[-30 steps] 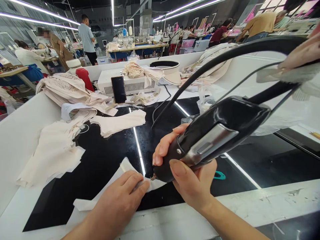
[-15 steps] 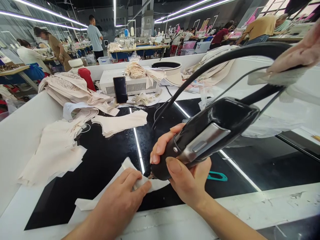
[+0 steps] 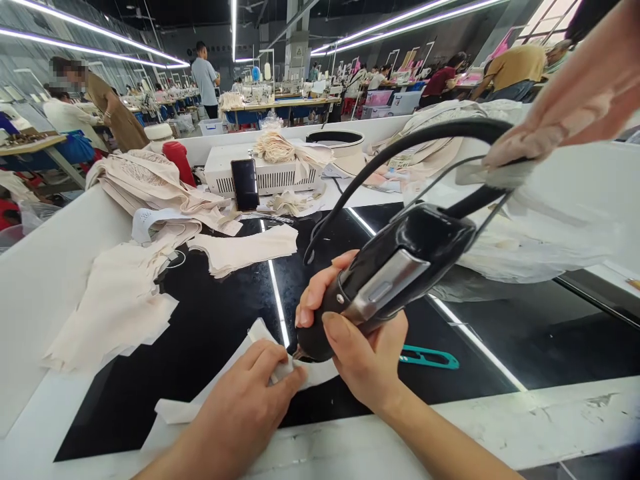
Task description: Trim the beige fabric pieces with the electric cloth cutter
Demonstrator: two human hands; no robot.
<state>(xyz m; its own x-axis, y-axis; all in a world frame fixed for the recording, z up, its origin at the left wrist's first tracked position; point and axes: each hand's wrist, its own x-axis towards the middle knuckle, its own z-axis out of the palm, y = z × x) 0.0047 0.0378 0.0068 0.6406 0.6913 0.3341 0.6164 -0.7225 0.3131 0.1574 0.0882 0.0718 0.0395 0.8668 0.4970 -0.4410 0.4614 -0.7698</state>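
Observation:
My right hand (image 3: 367, 357) wraps round a black corded hand tool (image 3: 385, 267) with a silver lever and a small metal tip pointing down left. My thumb lies along its near side. My left hand (image 3: 250, 393) pinches a folded edge of a white fabric piece (image 3: 260, 330) on the black table panel (image 3: 215, 320). The tool's tip meets the fabric right by my left fingertips; whether it touches is hard to make out. Part of the fabric is hidden under my left hand. A teal thread snipper (image 3: 430, 357) lies just right of my right wrist.
Stacked cream fabric pieces (image 3: 107, 300) lie left, with another cut piece (image 3: 250, 250) farther back. A phone (image 3: 245, 185) leans on a white vented box (image 3: 217, 167). The thick black cable (image 3: 400, 147) loops up to a blurred pinkish wrap (image 3: 530, 143) at upper right. Co-workers are far behind.
The tool has tilted and shifted slightly left and down in view, with its cable and the wrap. My right hand moved slightly left; my left hand still pinches the fabric.

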